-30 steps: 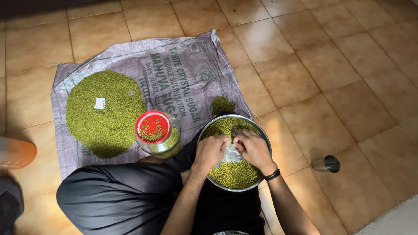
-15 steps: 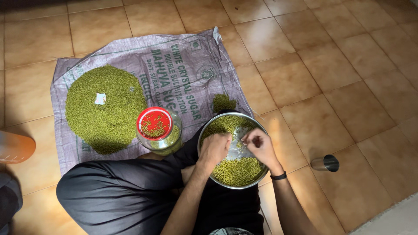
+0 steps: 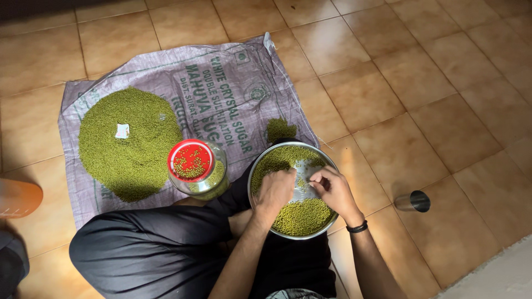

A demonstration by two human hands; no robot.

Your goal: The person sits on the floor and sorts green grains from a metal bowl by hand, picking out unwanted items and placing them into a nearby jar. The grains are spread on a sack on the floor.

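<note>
A round steel plate (image 3: 327, 160) rests on my lap, holding green mung beans (image 3: 302, 217) split into a far heap and a near heap. My left hand (image 3: 275, 191) lies on the beans at the plate's left side, fingers curled. My right hand (image 3: 332, 188) hovers over the bare middle of the plate, fingertips pinched together over a few beans; whether it holds any, I cannot tell. A black band circles my right wrist.
A woven sack (image 3: 233, 94) is spread on the tiled floor with a big pile of green beans (image 3: 127, 144) and a small pile (image 3: 280, 129). A jar with a red lid (image 3: 191, 161) stands by my knee. A steel tumbler (image 3: 413, 201) lies at right.
My hands spread apart and drew the beans aside, baring more of the plate's middle. My right hand went from flat on the beans to a pinch.
</note>
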